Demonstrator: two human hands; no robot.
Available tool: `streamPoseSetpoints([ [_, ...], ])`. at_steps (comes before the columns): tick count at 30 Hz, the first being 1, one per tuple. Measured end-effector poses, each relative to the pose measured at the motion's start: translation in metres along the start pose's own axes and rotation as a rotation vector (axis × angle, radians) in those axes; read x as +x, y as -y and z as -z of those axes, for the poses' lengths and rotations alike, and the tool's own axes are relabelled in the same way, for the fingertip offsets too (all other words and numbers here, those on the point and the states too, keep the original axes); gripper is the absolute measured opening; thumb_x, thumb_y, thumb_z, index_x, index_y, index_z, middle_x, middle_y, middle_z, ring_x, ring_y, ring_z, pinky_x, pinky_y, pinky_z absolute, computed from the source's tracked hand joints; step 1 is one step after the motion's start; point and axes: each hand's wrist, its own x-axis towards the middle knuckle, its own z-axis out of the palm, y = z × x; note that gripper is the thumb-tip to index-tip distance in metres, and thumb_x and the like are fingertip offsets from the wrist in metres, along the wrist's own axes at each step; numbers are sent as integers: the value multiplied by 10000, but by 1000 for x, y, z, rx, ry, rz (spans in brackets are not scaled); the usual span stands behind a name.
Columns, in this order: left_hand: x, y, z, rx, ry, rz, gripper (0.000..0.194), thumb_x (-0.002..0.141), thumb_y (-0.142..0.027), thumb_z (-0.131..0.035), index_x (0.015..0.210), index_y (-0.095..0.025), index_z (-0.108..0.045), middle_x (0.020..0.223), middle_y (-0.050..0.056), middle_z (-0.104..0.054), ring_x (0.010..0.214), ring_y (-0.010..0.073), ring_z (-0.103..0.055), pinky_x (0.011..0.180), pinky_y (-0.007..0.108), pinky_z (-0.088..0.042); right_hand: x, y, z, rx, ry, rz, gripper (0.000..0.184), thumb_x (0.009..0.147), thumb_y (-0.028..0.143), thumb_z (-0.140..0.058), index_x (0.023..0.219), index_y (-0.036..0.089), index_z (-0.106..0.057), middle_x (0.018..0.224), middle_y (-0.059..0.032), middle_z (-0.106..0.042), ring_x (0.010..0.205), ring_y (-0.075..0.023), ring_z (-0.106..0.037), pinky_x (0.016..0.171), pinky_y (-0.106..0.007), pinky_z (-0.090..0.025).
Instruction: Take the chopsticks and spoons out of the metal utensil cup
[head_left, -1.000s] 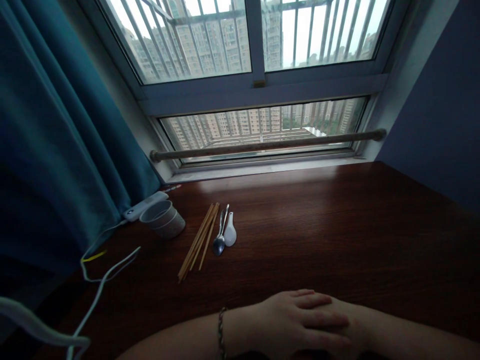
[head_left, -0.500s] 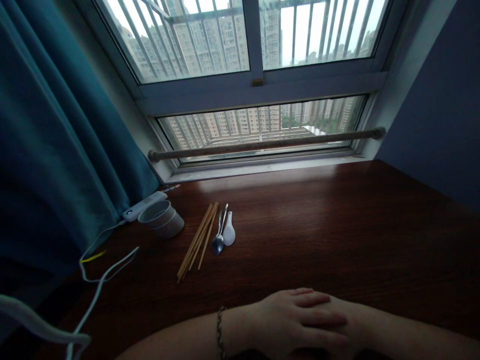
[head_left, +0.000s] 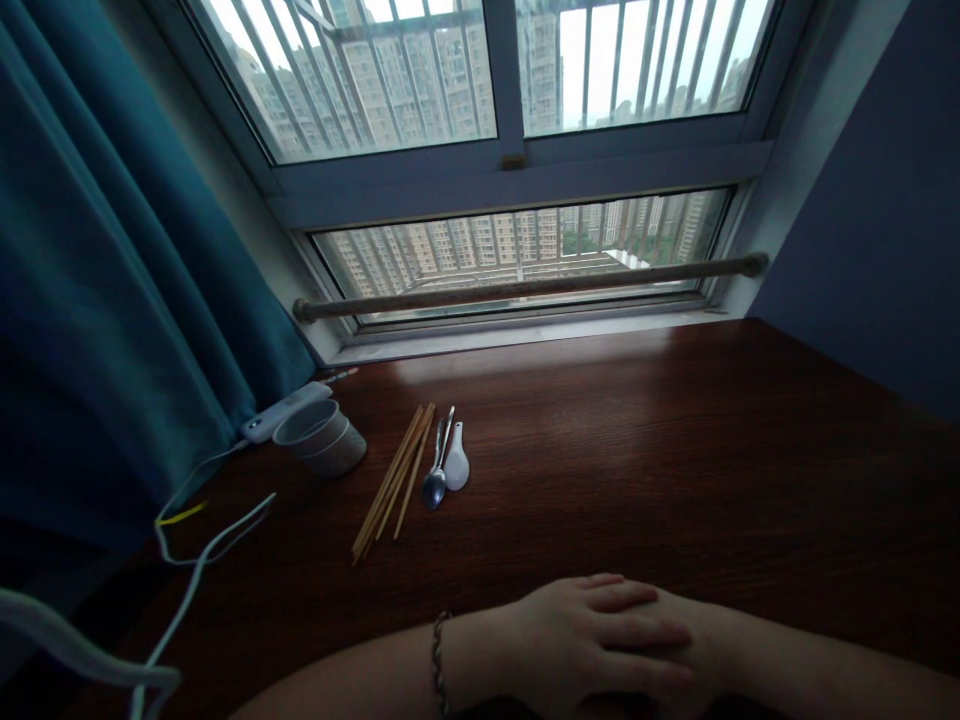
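My left hand (head_left: 570, 635), with a chain bracelet (head_left: 439, 660) at its wrist, lies flat across my right hand (head_left: 694, 622) at the table's near edge. The left fingers are stretched out and hold nothing. My right hand is mostly covered, and its fingers are hidden. Beyond the hands, several wooden chopsticks (head_left: 395, 483) lie in a loose bundle. To their right are metal spoons (head_left: 435, 487), partly overlapping, and a white spoon (head_left: 457, 465). A translucent plastic cup (head_left: 322, 440) rests left of the chopsticks, apart from both hands.
The dark wooden table (head_left: 637, 450) reaches to a barred window with a horizontal rail (head_left: 525, 292). A white power strip (head_left: 285, 412) sits behind the cup. White cables (head_left: 191, 590) run along the left, near a blue curtain (head_left: 150, 280).
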Motion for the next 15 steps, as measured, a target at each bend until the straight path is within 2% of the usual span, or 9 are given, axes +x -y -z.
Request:
streamPoseSetpoints([
  [4, 0, 0, 0, 6, 0, 5, 454, 887, -422, -311, 1292, -233, -392, 1443, -43, -144, 1328, 201, -135, 1117, 299, -132, -1, 0, 1, 9, -63, 14, 571, 823, 461, -463, 1332, 217, -378, 1381, -54, -222, 1290, -260, -204, 1071, -439, -223],
  [7, 1, 1, 0, 11, -5, -3, 459, 882, -427, -322, 1289, -228, -398, 1444, -40, -141, 1328, 204, -131, 1118, 300, -131, -1, 0, 3, 6, -40, 21, 584, 812, 479, -473, 1313, 187, -410, 1360, -78, -268, 1282, -254, -232, 1063, -434, -237],
  [11, 1, 1, 1, 7, 3, -7, 443, 890, -411, -310, 1278, -224, -413, 1440, -39, -159, 1328, 197, -133, 1116, 293, -140, 1, 0, 2, -22, -10, 21, 509, 848, 453, -416, 1278, 185, -456, 1352, -71, -291, 1287, -260, -213, 1061, -443, -229],
  [15, 2, 1, 3, 2, -1, -5, 435, 888, -409, -320, 1266, -222, -429, 1435, -35, -174, 1330, 196, -127, 1119, 295, -135, 0, -3, -2, -19, -9, 28, 536, 812, 456, -482, 1278, 191, -453, 1358, -64, -288, 1292, -240, -213, 1074, -419, -219],
])
